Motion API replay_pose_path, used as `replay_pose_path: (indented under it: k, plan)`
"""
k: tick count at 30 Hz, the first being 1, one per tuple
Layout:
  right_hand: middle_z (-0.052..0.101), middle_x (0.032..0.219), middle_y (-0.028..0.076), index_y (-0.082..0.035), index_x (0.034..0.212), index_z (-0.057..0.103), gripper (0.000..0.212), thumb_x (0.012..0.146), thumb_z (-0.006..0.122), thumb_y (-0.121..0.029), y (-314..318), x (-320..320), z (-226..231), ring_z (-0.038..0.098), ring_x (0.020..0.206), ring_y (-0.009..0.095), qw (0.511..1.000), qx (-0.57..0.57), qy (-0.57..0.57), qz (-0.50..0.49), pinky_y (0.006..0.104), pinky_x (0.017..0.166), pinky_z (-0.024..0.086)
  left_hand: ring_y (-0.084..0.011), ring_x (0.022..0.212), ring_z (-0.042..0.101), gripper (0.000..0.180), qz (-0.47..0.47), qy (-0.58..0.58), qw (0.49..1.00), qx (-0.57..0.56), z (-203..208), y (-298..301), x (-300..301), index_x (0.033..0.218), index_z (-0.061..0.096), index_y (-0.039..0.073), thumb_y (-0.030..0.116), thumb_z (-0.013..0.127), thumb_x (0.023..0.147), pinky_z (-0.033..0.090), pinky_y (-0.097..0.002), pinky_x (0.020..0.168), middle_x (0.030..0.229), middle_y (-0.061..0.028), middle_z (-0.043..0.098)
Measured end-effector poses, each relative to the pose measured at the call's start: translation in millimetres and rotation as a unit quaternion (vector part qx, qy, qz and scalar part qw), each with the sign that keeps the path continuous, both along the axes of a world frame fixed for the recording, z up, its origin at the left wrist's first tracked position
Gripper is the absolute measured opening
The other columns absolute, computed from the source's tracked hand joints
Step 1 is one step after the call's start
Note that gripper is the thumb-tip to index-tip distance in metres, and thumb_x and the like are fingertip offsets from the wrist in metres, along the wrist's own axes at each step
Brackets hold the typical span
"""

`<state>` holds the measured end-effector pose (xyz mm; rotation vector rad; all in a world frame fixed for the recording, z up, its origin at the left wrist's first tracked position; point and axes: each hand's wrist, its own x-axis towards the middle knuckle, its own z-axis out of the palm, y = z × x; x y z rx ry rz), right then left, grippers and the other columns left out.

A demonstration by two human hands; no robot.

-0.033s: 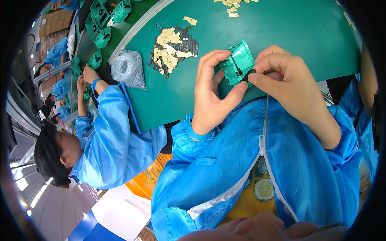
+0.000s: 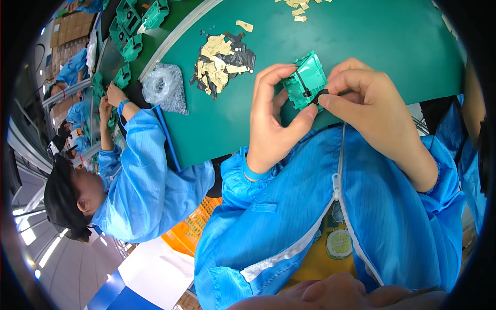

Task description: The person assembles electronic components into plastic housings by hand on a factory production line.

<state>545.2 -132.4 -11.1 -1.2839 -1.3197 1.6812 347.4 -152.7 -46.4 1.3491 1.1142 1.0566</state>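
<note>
A small green plastic housing (image 2: pixel 311 73) is held above the near edge of the table. My left hand (image 2: pixel 276 116) grips it from the left, fingers behind its far side and thumb at its lower edge. Across the housing's inside runs a thin black strip (image 2: pixel 301 81). At the lower right corner, my right hand (image 2: pixel 364 98) pinches a small black piece (image 2: pixel 321 96) between thumb and forefinger, against the housing. The fingertips partly cover this piece, so its exact kind is hidden.
On the green table (image 2: pixel 382 31) lies a pile of black flex strips with cream backing (image 2: pixel 222 62). Beside it sits a clear plastic bag (image 2: pixel 164 89). A co-worker (image 2: pixel 139 175) works at the left, near more green housings (image 2: pixel 126 26). An orange crate (image 2: pixel 194 225) stands below.
</note>
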Motion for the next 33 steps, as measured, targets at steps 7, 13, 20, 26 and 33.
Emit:
replay_pose_path:
  k: [7,13,20,26,33]
  plan:
    - [0.055,0.105,0.004,0.007,0.090,0.062,0.010,0.089,0.068,0.000,-4,-6,-2,0.063,0.081,0.007,1.000,0.018,-0.023,0.005,0.0194,0.068,0.048,-0.0213,0.127,0.046,0.057,0.025,-0.028,0.999,-0.036,-3,-4,0,0.129,0.047,0.004,-0.008,0.066,0.076,0.047,-0.0392,0.102,0.133,-0.0095,0.041]
    - [0.055,0.108,0.004,0.007,0.092,0.062,0.010,0.089,0.068,0.000,-10,-9,-11,0.063,0.081,0.007,1.000,0.009,0.006,-0.015,0.0189,0.068,0.047,-0.0205,0.125,0.046,0.058,0.021,-0.039,0.998,-0.046,-7,-6,-1,0.129,0.048,0.006,-0.006,0.067,0.075,0.046,-0.0389,0.102,0.133,-0.0081,0.040]
    - [0.055,0.111,0.004,0.008,0.095,0.064,0.012,0.088,0.069,-0.001,-12,-11,-10,0.063,0.082,0.006,1.000,0.009,-0.015,-0.017,0.0180,0.068,0.047,-0.0203,0.126,0.044,0.058,0.022,-0.021,0.998,-0.058,-10,-6,-4,0.129,0.048,0.007,-0.004,0.068,0.075,0.043,-0.0399,0.102,0.133,-0.0073,0.040]
    - [0.055,0.110,0.003,0.008,0.095,0.064,0.011,0.088,0.069,0.000,-9,-9,-10,0.063,0.081,0.005,1.000,-0.005,-0.015,-0.014,0.0172,0.066,0.046,-0.0197,0.125,0.044,0.058,0.019,-0.034,0.998,-0.057,-10,-3,-2,0.129,0.048,0.007,-0.005,0.067,0.075,0.043,-0.0395,0.103,0.133,-0.0070,0.040]
    - [0.054,0.108,0.003,0.006,0.089,0.063,0.007,0.088,0.068,0.002,-8,-8,-3,0.060,0.075,0.003,1.000,0.000,0.005,-0.011,0.0171,0.063,0.044,-0.0191,0.125,0.045,0.058,0.016,-0.064,0.996,-0.065,-1,-2,-1,0.129,0.047,0.005,-0.007,0.064,0.075,0.043,-0.0368,0.102,0.133,-0.0076,0.039]
